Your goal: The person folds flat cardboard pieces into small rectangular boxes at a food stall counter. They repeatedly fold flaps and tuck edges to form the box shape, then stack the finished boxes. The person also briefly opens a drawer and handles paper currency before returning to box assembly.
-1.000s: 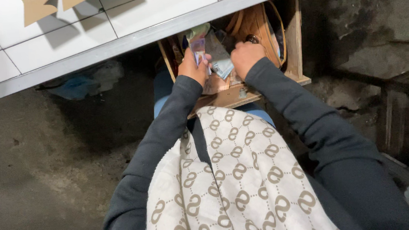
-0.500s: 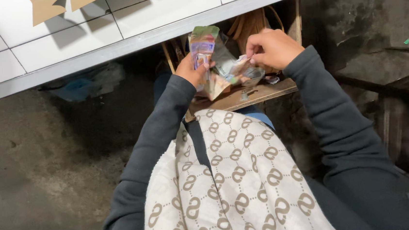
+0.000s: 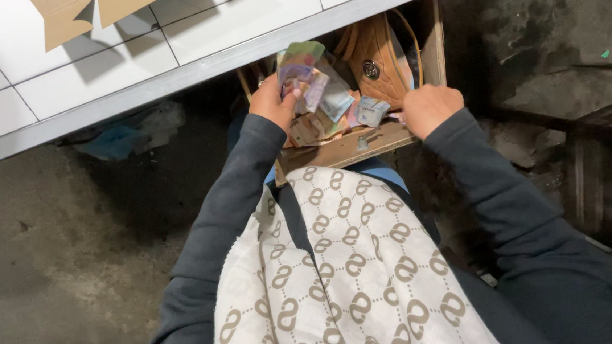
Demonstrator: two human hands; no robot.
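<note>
A fanned bundle of banknotes is gripped in the left hand, which is raised with its back toward the camera and its thumb laid across the front of the notes, the dark sleeve stretched straight up from the lap. The right hand is curled into a loose fist with knuckles upward, just right of the loose notes lying in the open wooden drawer; whether anything is pinched inside it cannot be told. Half a second earlier the right hand was held higher and nearer the left, with crumpled notes at its fingers; now it has been lowered to the drawer's right end, well apart from the left, and the notes are left spread between the two hands. Behind the right hand, a tan leather bag with a round metal clasp is stood in the drawer. Above the left hand, a white tiled counter is seen, with brown cardboard pieces on it. Below both hands, a cream cloth with a tan looped pattern is draped over the lap.
</note>
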